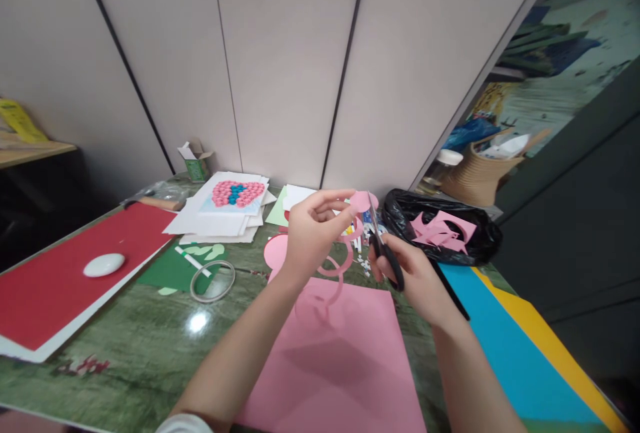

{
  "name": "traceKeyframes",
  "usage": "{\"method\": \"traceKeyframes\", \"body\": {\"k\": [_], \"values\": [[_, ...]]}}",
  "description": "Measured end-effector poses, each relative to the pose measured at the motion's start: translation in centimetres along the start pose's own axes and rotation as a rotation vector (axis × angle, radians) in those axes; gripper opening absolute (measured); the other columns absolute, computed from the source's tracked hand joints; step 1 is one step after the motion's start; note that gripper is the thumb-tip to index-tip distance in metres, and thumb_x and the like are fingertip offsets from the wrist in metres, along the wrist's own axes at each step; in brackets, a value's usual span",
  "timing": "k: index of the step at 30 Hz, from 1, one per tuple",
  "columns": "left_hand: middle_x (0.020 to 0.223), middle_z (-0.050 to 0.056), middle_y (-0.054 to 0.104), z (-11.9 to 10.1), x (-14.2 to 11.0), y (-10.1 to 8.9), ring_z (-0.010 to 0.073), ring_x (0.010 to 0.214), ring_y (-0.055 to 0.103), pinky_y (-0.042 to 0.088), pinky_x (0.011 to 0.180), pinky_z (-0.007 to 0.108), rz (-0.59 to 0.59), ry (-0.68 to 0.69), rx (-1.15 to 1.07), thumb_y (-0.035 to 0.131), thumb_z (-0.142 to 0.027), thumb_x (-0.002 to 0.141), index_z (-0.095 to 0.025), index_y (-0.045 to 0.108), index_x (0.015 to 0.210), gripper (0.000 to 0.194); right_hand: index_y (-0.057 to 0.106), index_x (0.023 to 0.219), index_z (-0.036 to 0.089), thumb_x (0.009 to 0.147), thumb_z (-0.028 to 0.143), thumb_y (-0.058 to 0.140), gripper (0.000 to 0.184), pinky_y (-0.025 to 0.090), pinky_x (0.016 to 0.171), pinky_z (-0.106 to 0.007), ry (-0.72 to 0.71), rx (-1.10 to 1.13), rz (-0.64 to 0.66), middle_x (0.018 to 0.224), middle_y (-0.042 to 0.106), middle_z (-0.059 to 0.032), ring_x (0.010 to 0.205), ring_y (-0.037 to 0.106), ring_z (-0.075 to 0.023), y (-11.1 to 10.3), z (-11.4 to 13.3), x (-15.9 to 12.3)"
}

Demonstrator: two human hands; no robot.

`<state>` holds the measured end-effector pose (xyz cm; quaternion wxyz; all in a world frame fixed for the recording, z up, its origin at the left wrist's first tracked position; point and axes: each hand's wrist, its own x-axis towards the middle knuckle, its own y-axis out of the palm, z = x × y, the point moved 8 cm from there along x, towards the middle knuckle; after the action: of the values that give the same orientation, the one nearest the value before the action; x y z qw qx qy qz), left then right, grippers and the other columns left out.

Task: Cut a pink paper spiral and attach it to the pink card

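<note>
My left hand (316, 233) pinches a piece of pink paper (362, 202) between thumb and fingers, above the table. Curved pink paper strips (345, 256) dangle below that hand. My right hand (407, 270) is closed around the black handles of a pair of scissors (381, 246). The scissor blades point up and reach the edge of the pink paper. Under both hands lies a large pink sheet (345, 353). A round pink paper piece (276, 252) rests on the table just left of my left hand.
At the right, a black plastic bag (395, 210) holds pink scraps. Blue (515, 346) and yellow sheets (545, 333) lie before it. On the left are a red sheet (65, 266), a white oval object (104, 265), a tape roll (213, 281) and stacked papers (200, 216). A wall panel (285, 73) stands behind.
</note>
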<state>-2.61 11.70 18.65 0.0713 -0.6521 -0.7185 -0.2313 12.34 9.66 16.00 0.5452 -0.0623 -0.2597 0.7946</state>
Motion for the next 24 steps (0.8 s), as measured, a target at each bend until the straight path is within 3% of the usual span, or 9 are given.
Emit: {"method": "traceKeyframes", "body": {"k": [5, 12, 17, 24], "values": [[0.075, 0.004, 0.067, -0.3, -0.1, 0.0, 0.0083, 0.053, 0.054, 0.040, 0.041, 0.018, 0.007, 0.007, 0.064, 0.068, -0.028, 0.070, -0.018, 0.068, 0.094, 0.026, 0.044, 0.076, 0.019, 0.086, 0.042, 0.047, 0.025, 0.030, 0.053, -0.024, 0.016, -0.015, 0.006, 0.063, 0.047, 0.0021, 0.060, 0.040, -0.0119, -0.1, -0.2, 0.0], [0.075, 0.003, 0.066, -0.7, -0.1, -0.2, 0.0061, 0.049, 0.048, 0.040, 0.043, 0.019, 0.019, 0.041, 0.083, 0.065, -0.024, 0.072, -0.019, 0.069, 0.095, 0.025, 0.046, 0.072, 0.020, 0.081, 0.023, 0.048, 0.011, 0.031, 0.054, -0.023, 0.030, -0.087, -0.013, 0.062, 0.048, 0.0032, 0.059, 0.041, -0.0116, -0.7, -0.9, 0.0], [0.071, 0.002, 0.064, -0.8, 0.0, -0.3, 0.0072, 0.049, 0.048, 0.039, 0.043, 0.020, 0.017, 0.040, 0.122, 0.065, -0.024, 0.072, -0.021, 0.071, 0.094, 0.023, 0.045, 0.070, 0.020, 0.080, 0.023, 0.051, 0.013, 0.031, 0.054, -0.024, 0.037, -0.102, 0.018, 0.060, 0.048, 0.0036, 0.058, 0.041, -0.0116, -0.9, -1.0, 0.0], [0.069, 0.002, 0.063, -0.8, 0.0, -0.4, 0.0076, 0.049, 0.048, 0.038, 0.043, 0.020, 0.060, 0.011, 0.141, 0.065, -0.023, 0.072, -0.022, 0.071, 0.094, 0.023, 0.043, 0.068, 0.019, 0.085, 0.037, 0.050, 0.025, 0.026, 0.052, -0.024, 0.053, -0.113, 0.040, 0.059, 0.042, 0.0038, 0.056, 0.034, -0.0110, -1.1, -1.1, -0.4]]}}
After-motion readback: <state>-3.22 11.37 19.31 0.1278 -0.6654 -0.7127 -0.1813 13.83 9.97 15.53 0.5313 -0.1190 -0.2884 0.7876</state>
